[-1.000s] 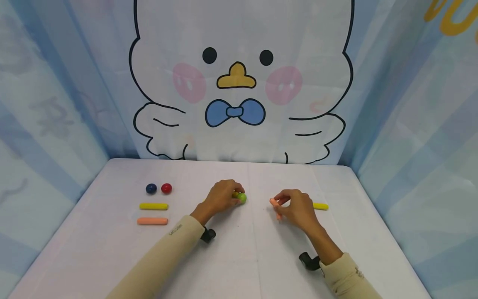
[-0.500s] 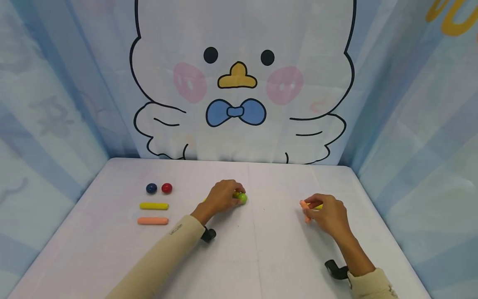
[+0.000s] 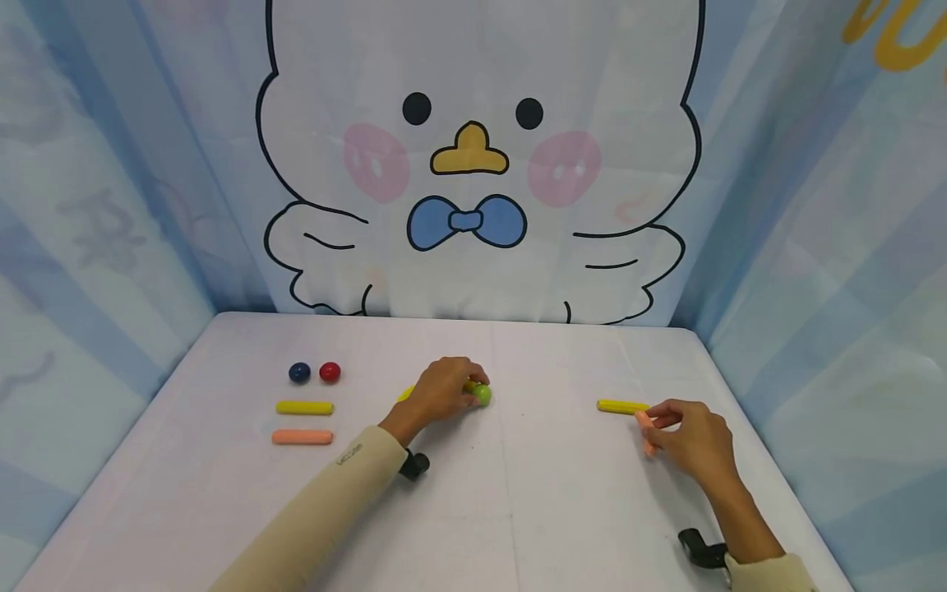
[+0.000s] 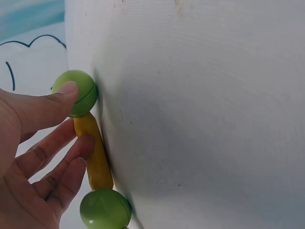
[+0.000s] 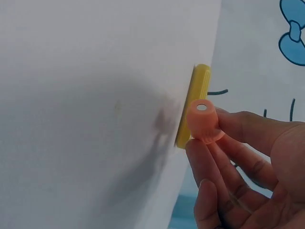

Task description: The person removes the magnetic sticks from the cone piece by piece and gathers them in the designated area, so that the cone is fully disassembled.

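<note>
My left hand (image 3: 442, 390) holds a joined piece on the table: thumb on one green ball (image 4: 83, 93), fingers at the yellow stick (image 4: 97, 160), which leads to a second green ball (image 4: 105, 210). My right hand (image 3: 695, 440) pinches a short orange stick (image 3: 646, 433) between thumb and fingers; a small metal disc shows in its end in the right wrist view. Just beyond it a loose yellow stick (image 3: 620, 406) lies on the table, its right end overlapped by the orange one in the head view.
At the table's left lie a dark blue ball (image 3: 299, 372), a red ball (image 3: 330, 372), a yellow stick (image 3: 305, 408) and an orange stick (image 3: 302, 437). Another yellow piece (image 3: 404, 394) peeks out behind my left wrist. A printed curtain (image 3: 473, 271) rises at the back edge.
My right hand has moved right and a little nearer with the orange stick, uncovering the loose yellow stick on that side. The left hand has hardly moved.
</note>
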`<state>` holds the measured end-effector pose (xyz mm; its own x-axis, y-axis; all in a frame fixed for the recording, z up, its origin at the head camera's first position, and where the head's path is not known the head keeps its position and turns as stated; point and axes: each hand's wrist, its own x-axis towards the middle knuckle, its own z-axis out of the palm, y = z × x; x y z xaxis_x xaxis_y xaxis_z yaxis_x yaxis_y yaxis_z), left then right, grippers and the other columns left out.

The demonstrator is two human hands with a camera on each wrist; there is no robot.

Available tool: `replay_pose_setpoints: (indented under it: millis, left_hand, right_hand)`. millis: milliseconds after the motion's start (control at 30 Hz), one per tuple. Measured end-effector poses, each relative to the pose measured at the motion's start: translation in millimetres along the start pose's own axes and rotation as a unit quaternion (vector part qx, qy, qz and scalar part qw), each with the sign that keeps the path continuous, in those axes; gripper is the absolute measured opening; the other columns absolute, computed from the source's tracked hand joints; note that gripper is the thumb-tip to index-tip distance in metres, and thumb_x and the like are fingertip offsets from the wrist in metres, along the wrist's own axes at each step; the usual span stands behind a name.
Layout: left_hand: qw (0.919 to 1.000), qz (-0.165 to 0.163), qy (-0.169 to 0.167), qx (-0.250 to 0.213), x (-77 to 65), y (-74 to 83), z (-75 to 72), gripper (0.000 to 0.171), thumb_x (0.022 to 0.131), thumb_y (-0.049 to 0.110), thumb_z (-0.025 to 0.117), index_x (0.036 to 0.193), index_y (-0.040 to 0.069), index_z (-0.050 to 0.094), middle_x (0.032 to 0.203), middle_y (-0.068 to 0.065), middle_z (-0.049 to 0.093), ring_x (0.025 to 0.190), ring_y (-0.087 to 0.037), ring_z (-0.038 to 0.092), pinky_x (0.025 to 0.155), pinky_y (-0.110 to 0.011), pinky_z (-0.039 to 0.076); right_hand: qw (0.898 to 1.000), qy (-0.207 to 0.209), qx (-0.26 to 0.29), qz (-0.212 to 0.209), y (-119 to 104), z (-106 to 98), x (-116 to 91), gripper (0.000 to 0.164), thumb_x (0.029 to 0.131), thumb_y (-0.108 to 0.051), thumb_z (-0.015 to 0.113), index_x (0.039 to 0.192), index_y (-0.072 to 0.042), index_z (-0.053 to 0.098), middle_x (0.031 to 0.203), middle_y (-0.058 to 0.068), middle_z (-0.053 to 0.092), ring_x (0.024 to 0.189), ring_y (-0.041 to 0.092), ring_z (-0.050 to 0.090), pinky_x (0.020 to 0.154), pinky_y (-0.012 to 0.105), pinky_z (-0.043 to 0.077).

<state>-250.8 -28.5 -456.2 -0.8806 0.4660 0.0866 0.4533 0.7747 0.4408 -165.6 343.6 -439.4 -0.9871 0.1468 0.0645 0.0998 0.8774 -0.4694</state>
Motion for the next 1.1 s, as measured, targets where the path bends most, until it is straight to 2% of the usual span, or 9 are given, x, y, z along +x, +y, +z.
replay_pose_setpoints:
  millis: [267, 500, 633, 733, 933, 1100]
  left_hand:
    - [0.9994, 0.003, -0.022, -0.026, -1.0, 3.9, -1.1, 0.03, 0.084, 0.011, 0.079, 0.114, 0.017, 0.074, 0.114, 0.002, 0.072, 0.109, -0.019, 0.06, 0.104, -0.04, 0.045]
    - [0.9993, 0.011, -0.033, -0.011, -1.5, 7.6, -0.1, 0.032, 0.081, 0.024, 0.083, 0.112, 0.019, 0.074, 0.11, 0.006, 0.073, 0.103, -0.014, 0.058, 0.099, -0.036, 0.046]
    - [0.9993, 0.013, -0.033, -0.012, -1.8, 9.0, 1.7, 0.03, 0.08, 0.032, 0.084, 0.107, 0.02, 0.075, 0.105, 0.008, 0.072, 0.096, -0.012, 0.056, 0.093, -0.033, 0.047]
    - [0.9993, 0.017, -0.029, -0.015, -2.1, 9.3, 3.2, 0.026, 0.08, 0.034, 0.084, 0.101, 0.02, 0.077, 0.102, 0.008, 0.073, 0.096, -0.012, 0.056, 0.094, -0.033, 0.047]
    - [0.9988, 0.039, -0.022, -0.02, -3.3, 9.3, 6.7, 0.018, 0.081, 0.023, 0.083, 0.098, 0.02, 0.079, 0.102, 0.01, 0.074, 0.101, -0.012, 0.059, 0.093, -0.032, 0.048]
    - [0.9979, 0.049, -0.026, -0.034, -5.3, 11.1, 7.9, 0.024, 0.081, 0.011, 0.081, 0.104, 0.02, 0.078, 0.106, 0.009, 0.074, 0.099, -0.012, 0.062, 0.085, -0.029, 0.049]
  right_hand:
    - [0.999, -0.025, -0.013, 0.021, 11.9, -0.8, -0.2, 0.033, 0.089, -0.04, 0.072, 0.103, -0.01, 0.076, 0.088, 0.004, 0.073, 0.079, 0.022, 0.062, 0.059, 0.029, 0.039]
    - [0.998, -0.045, -0.009, 0.035, 17.3, -0.7, 0.9, 0.038, 0.087, -0.041, 0.074, 0.104, -0.007, 0.076, 0.088, 0.007, 0.073, 0.082, 0.026, 0.063, 0.06, 0.03, 0.04]
    - [0.998, -0.047, -0.004, 0.039, 17.9, 0.5, 1.7, 0.038, 0.086, -0.04, 0.076, 0.104, -0.007, 0.075, 0.088, 0.008, 0.072, 0.082, 0.026, 0.063, 0.06, 0.03, 0.04]
    - [0.998, -0.048, -0.001, 0.04, 17.5, 1.2, 1.9, 0.038, 0.085, -0.04, 0.077, 0.104, -0.007, 0.075, 0.089, 0.008, 0.072, 0.083, 0.026, 0.063, 0.06, 0.03, 0.041]
    - [0.999, -0.036, -0.001, 0.037, 16.9, 3.0, 0.7, 0.038, 0.084, -0.038, 0.078, 0.104, -0.006, 0.075, 0.088, 0.009, 0.072, 0.083, 0.027, 0.063, 0.06, 0.03, 0.04]
    - [1.0, 0.001, -0.006, 0.026, 14.2, 5.0, -1.2, 0.035, 0.084, -0.033, 0.078, 0.105, -0.006, 0.075, 0.094, 0.013, 0.074, 0.086, 0.032, 0.063, 0.062, 0.033, 0.039]
